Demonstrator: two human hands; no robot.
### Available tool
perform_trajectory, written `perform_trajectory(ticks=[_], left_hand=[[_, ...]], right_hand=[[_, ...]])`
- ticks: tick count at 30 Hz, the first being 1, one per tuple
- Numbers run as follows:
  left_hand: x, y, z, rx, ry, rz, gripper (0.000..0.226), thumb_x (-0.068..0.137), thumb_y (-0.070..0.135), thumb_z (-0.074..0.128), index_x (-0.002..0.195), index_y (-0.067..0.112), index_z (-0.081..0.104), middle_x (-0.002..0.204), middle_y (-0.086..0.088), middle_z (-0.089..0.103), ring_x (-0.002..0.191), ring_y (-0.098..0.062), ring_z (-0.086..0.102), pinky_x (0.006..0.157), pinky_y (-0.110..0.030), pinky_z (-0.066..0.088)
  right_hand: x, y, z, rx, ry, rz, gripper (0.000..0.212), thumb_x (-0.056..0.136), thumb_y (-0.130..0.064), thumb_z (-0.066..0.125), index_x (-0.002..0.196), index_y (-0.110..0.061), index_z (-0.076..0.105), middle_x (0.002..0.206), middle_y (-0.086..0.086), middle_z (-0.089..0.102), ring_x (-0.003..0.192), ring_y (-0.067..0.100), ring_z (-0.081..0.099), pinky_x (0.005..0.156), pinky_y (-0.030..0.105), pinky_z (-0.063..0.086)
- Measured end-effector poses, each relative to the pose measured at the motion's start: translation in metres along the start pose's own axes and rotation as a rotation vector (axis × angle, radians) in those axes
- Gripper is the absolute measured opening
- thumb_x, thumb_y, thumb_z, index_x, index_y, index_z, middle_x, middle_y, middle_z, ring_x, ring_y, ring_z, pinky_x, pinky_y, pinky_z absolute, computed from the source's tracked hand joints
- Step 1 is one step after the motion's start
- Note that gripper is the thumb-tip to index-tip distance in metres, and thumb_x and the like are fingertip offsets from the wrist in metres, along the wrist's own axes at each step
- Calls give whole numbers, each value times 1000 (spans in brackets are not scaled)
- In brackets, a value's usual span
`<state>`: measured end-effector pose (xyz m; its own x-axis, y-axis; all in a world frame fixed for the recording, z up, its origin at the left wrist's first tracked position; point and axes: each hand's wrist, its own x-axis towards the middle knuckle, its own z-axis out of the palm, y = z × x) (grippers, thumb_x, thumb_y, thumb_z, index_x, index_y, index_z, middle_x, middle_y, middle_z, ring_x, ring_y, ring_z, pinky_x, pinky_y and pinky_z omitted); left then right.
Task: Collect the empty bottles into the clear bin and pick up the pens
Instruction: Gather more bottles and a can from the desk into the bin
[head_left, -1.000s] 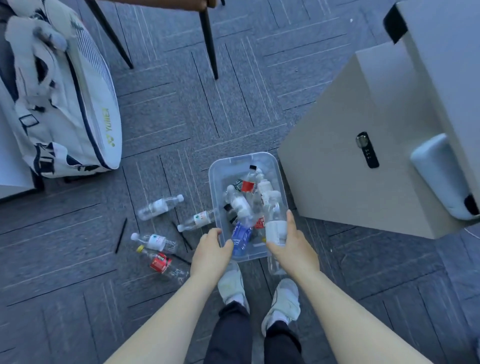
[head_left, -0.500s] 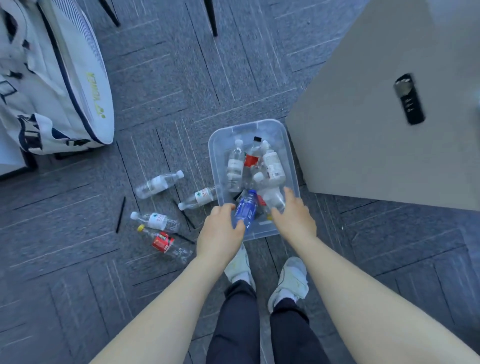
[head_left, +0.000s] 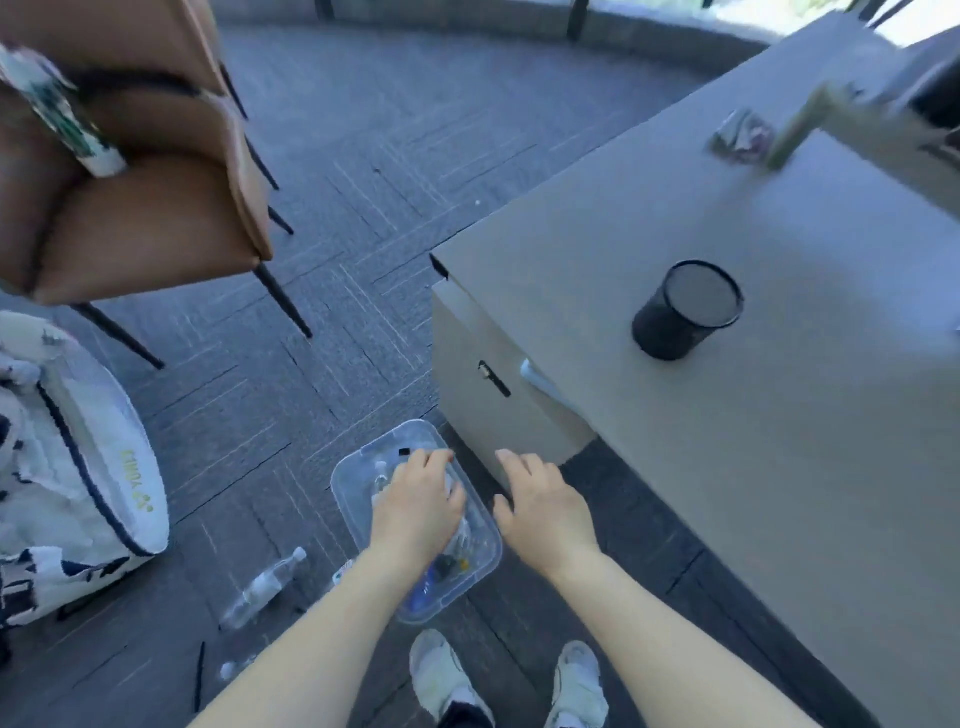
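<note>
Both hands were open with fingers spread, gripping nothing: left hand hovered above the clear bin, right hand just beside it. Bin's long axis ran away from the person, angled left. One bottle lay on carpet, cap apparently toward the bin; a pen lay nearby.

Clear bin of bottles, floor-level

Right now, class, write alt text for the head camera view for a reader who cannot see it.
Two bare hands, the left hand and right hand, hang open above a clear bin of empty bottles on grey carpet. A loose bottle and a black pen lie on the floor to its left, and a black mesh pen cup stands on the desk.
</note>
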<state>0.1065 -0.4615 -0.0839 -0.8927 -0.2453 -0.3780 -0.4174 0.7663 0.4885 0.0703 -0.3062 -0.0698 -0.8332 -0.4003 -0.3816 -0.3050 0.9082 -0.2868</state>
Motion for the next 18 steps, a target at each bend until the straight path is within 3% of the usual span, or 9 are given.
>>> perform_trajectory(ticks=[3, 8, 14, 18], left_hand=[[-6, 56, -10, 38, -3, 137, 43, 93, 26, 49, 135, 17, 50, 135, -2, 51, 122, -24, 47, 99, -37, 41], [-26, 171, 5, 148, -40, 375, 38, 92, 29, 52, 129, 20, 53, 130, 0, 51, 117, -24, 49, 94, -36, 44], [-73, 322, 81, 264, -109, 644, 37, 91, 30, 53, 127, 23, 55, 127, -1, 53, 112, -22, 53, 89, -35, 49], [-126, 424, 156, 301, -162, 774, 35, 94, 33, 48, 128, 25, 54, 130, 2, 52, 121, -21, 47, 90, -34, 47]], right_hand=[[-35, 33, -58, 81, 193, 66, 55, 94, -35, 47, 147, -22, 37, 132, 0, 52, 117, 25, 49, 85, 38, 48], [-115, 134, -116, 226, 424, 307, 51, 96, -30, 49, 146, -20, 41, 135, -1, 51, 120, 23, 46, 94, 36, 44], [-235, 287, -127, 335, 540, 625, 48, 95, -32, 49, 142, -23, 44, 135, -2, 51, 126, 25, 47, 95, 37, 46], [-325, 389, -123, 341, 559, 773, 49, 95, -32, 49, 143, -24, 44, 136, -1, 51, 124, 26, 46, 96, 36, 43]])
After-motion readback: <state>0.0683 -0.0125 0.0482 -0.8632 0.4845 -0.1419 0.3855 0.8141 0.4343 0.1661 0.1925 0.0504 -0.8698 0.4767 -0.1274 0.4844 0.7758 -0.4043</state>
